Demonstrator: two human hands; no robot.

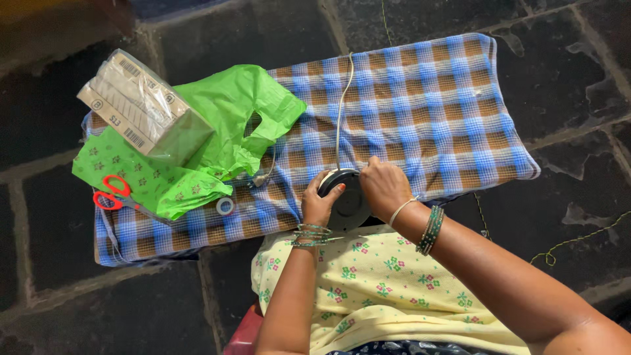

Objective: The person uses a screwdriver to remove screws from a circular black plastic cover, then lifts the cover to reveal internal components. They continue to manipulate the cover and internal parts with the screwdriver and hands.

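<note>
A round black device (347, 205) with a pale cord (342, 112) rests at the near edge of a blue-and-brown checked cloth (420, 105). My left hand (319, 200) cups its left side, fingers curled on the rim. My right hand (382, 186) grips its upper right edge, where the cord enters. Both wrists carry green bangles. The cord runs away from me across the cloth.
A clear-wrapped pack of cardboard boxes (141, 108) lies on a green plastic bag (236, 115) and green patterned paper (154, 181) at the left. Red-handled scissors (113, 194) and a small tape roll (225, 206) lie beside them. Dark stone floor (572, 72) surrounds the cloth.
</note>
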